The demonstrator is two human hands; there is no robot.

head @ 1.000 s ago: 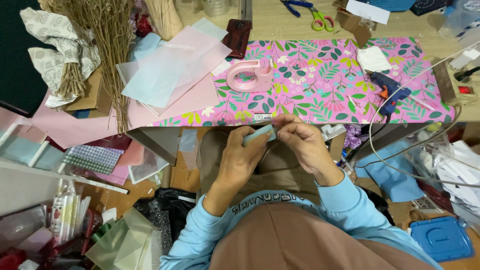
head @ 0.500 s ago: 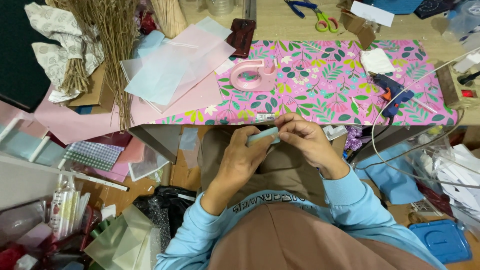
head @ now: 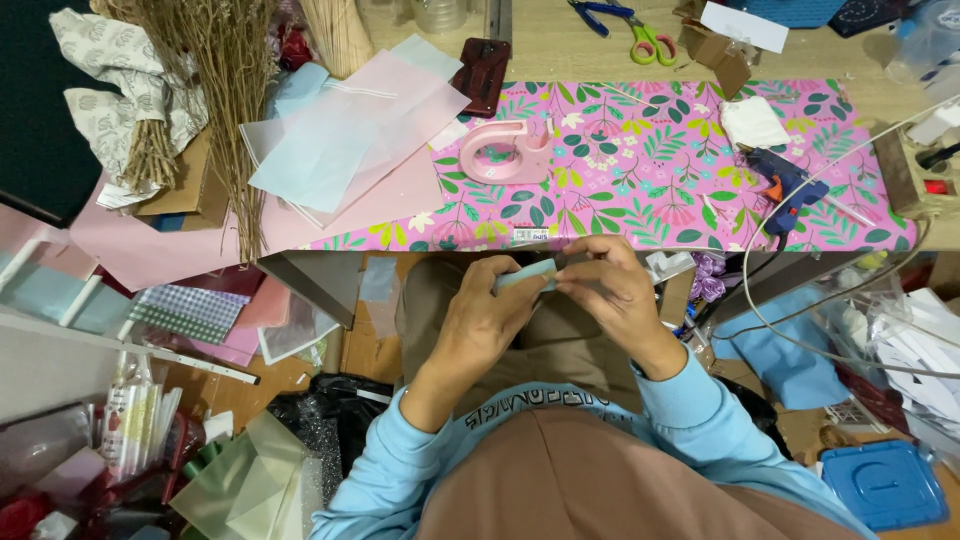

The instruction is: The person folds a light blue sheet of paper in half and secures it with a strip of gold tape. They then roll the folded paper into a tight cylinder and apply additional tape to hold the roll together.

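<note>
**Both hands stay pinched on a small pale strip at the desk edge**

Little differs from half a second earlier: the left hand [head: 478, 318] and right hand [head: 612, 292] remain together just below the desk's near edge, and the pale blue-grey strip [head: 527, 274] sits between them as before. Each hand's grip is closed on it, the left on its left end, the right on its right end.

The desk [head: 560, 50] is covered by pink leaf-patterned paper [head: 650, 170]. On that paper sit a pink tape dispenser [head: 507, 150] and a blue glue gun [head: 782, 186], well apart. Farther back lie green-handled scissors [head: 652, 40]. Sheets of pale blue and pink paper [head: 340, 150] overlap at the left, beside a bundle of dried stems [head: 225, 90]. Paper scraps crowd the floor around the person.
</note>
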